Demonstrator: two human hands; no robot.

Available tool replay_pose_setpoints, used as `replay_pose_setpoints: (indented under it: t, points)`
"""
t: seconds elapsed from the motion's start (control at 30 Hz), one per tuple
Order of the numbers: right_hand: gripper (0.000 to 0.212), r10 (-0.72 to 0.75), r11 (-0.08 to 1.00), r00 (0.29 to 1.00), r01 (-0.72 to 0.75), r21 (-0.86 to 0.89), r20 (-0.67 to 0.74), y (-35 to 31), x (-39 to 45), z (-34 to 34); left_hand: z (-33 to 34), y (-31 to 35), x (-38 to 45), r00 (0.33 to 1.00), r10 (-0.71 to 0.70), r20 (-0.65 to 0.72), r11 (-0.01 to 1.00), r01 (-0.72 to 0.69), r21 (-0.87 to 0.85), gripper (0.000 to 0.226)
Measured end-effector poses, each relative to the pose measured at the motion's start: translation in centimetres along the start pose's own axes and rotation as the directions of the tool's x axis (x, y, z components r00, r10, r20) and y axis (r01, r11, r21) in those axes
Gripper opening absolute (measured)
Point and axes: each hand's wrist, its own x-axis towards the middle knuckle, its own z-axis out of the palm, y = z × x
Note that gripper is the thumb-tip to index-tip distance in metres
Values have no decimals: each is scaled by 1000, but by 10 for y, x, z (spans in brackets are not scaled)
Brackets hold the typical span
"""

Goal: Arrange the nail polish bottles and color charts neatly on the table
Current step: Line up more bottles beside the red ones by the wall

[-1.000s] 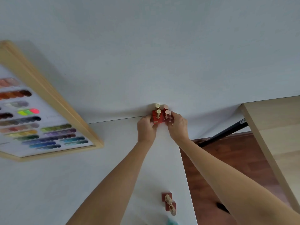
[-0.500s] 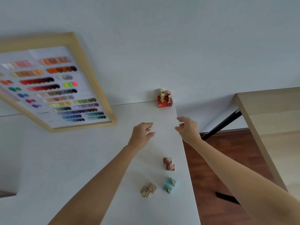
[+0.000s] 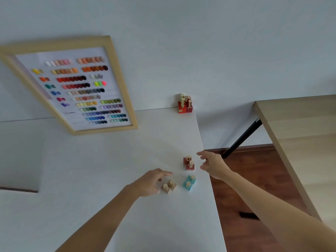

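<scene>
Fingers of the right hand [image 3: 213, 165] are spreading open and empty just right of the dark red bottle pair [image 3: 189, 162] at lower centre, while the left hand [image 3: 151, 181], relaxed and empty, is hovering beside the tan pair [image 3: 169, 186].

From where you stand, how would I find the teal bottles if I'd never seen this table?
Start at the white table and follow its right edge toward the near end. Three pairs of bottles sit there: the red pair farthest, the tan pair by the left hand. The teal pair is the only blue-green one, just right of the tan pair.
</scene>
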Motion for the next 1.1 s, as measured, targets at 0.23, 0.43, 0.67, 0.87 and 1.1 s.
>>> replay_pose_setpoints:
  t: [0.23,0.43,0.67,0.87,1.1]
  points:
    - [71,10,1000,994,-12,16,106,-15,-1,14,19,7,-1,998,49,-27,998,-50,-36,70]
    - [70,16,1000,991,-15,-10,131,-24,6,24,27,8,0,993,72,-89,996,-76,-49,48]
    - [38,-52,996,995,57,-67,82,-29,10,26,32,4,-1,978,56,-200,979,-93,-182,42]
    - [31,-97,995,995,98,-25,37,-32,20,24,17,-4,5,931,-18,-363,982,-52,-182,32]
    - [20,-139,990,990,139,14,-27,-56,56,6,-33,-3,40,837,-106,-537,970,-31,-241,36]
